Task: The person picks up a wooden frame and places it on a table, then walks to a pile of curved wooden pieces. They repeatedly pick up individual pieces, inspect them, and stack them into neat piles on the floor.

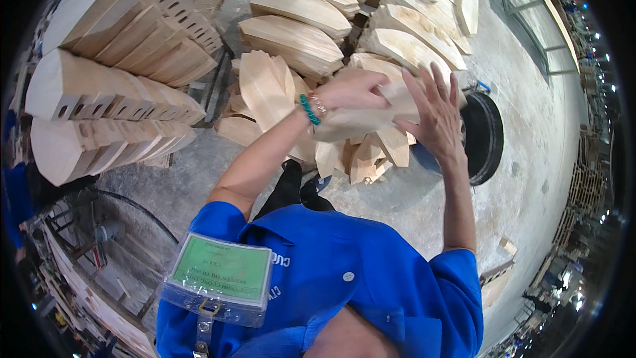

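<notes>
A pale, curved-edged wooden board (351,126) lies tilted in front of me, slightly blurred, on top of a loose heap of similar wooden pieces (368,158). My left hand (351,89), with a green beaded bracelet at the wrist, is over the board's far edge. Its fingers are curled in, and whatever they may grip is hidden. At the right end of the board my right hand (434,113) is raised with its fingers spread and nothing held in them. Its thumb comes close to the board; whether it touches cannot be told.
Stacks of shaped wooden pieces (291,43) stand on the far side, and more pieces with slots (119,86) are piled at the left. To the right of the heap sits a round black bin (487,138). A metal frame (530,23) lies on the concrete floor (523,152) farther off.
</notes>
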The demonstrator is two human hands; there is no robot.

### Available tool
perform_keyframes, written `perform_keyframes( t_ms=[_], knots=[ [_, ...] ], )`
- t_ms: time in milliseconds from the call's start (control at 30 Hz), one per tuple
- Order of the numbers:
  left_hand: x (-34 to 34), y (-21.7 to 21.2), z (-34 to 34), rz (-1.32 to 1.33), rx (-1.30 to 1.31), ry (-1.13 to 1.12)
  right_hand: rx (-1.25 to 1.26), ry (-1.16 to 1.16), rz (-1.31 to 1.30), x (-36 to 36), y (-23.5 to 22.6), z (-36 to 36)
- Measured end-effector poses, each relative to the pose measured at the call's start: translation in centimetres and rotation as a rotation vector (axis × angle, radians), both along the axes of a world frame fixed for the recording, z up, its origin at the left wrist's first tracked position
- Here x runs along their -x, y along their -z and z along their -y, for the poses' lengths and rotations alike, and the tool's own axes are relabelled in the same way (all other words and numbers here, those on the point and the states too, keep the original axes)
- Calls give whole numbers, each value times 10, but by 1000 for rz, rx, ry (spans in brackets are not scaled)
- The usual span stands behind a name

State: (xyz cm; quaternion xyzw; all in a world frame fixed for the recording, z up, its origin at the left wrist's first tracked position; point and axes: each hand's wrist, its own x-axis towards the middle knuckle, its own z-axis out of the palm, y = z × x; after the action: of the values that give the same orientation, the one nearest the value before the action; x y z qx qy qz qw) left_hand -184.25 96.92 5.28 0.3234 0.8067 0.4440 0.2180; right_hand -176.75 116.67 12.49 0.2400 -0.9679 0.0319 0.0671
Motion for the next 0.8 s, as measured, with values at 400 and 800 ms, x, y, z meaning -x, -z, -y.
perform_keyframes(
  t_ms=[400,800],
  knots=[
    [-42,48,83,-179,-251,-880,920,581,503,7,146,-25],
    [-87,145,159,623,-630,-1195,1368,521,678,200,158,106]
  ],
)
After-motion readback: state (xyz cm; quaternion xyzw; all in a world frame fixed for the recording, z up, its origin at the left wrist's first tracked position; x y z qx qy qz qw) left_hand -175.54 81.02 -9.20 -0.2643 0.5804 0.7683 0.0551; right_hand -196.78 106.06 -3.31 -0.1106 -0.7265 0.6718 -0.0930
